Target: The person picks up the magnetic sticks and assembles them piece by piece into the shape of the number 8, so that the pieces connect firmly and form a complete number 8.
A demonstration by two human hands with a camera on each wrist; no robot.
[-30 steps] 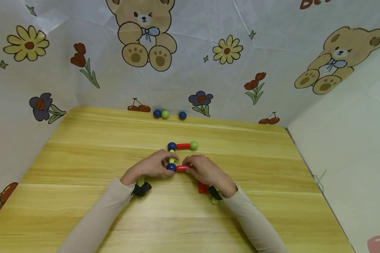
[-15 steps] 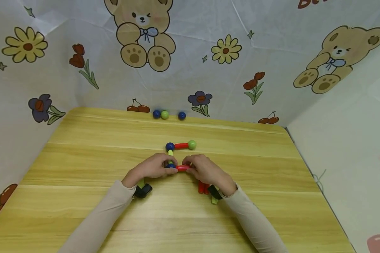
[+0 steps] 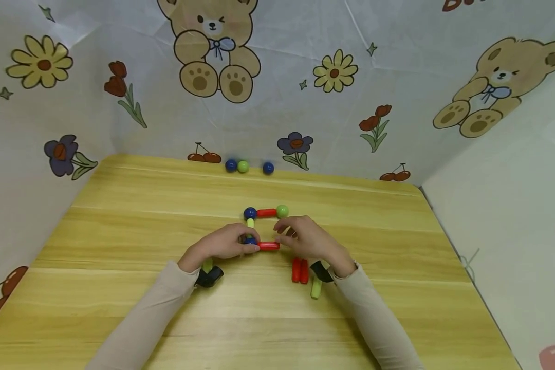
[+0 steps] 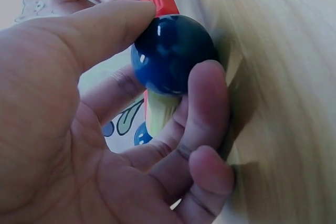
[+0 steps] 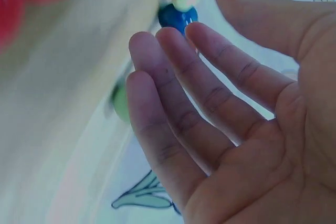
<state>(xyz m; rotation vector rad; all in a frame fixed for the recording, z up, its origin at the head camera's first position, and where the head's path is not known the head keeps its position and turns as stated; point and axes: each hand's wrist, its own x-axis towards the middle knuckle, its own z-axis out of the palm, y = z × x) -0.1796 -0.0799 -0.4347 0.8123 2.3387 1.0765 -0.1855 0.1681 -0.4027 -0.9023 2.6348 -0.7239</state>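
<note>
Head: woodgrain table [image 3: 259,318], printed backdrop [image 3: 273,110]

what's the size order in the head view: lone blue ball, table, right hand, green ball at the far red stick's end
1. Table
2. Right hand
3. Green ball and lone blue ball: too alike to rank, the blue lying farther away

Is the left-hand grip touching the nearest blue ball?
Touching: the left wrist view shows the left-hand grip holding the blue ball, thumb and fingers against its surface.
</note>
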